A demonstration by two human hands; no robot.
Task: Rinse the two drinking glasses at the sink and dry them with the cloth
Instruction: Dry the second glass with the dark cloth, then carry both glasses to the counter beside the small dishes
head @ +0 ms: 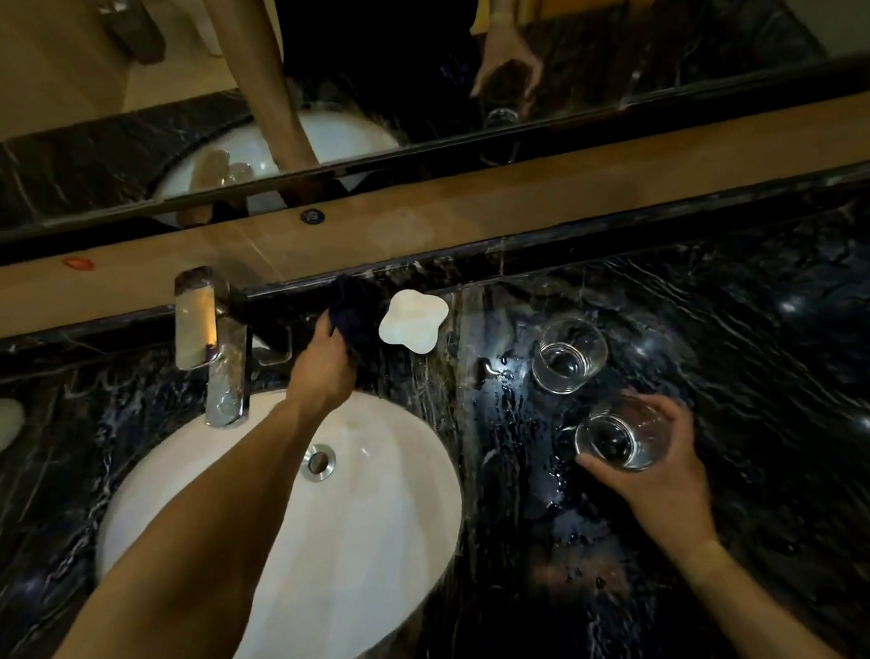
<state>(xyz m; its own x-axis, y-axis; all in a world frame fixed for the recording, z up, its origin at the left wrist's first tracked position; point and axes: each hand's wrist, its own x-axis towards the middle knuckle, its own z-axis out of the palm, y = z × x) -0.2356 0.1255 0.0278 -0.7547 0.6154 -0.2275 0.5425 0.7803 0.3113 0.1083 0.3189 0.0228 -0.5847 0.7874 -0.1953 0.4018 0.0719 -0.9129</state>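
Sink basin (pixel 386 538) open; faucet (pixel 213 355) blocks its back; soap dish (pixel 411 320) beside cloth (pixel 352 309).

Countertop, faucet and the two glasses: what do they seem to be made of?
Countertop: looks like polished black stone, perhaps marble, with white veins and glossy reflections. Faucet: shiny chrome-like metal with mirror highlights. Glass on the counter and glass in the right hand: clear and see-through, probably glass, though clear plastic cannot be ruled out.

Head view – steep look down, close over sink (pixel 387 564), mirror (pixel 96 85) beyond.
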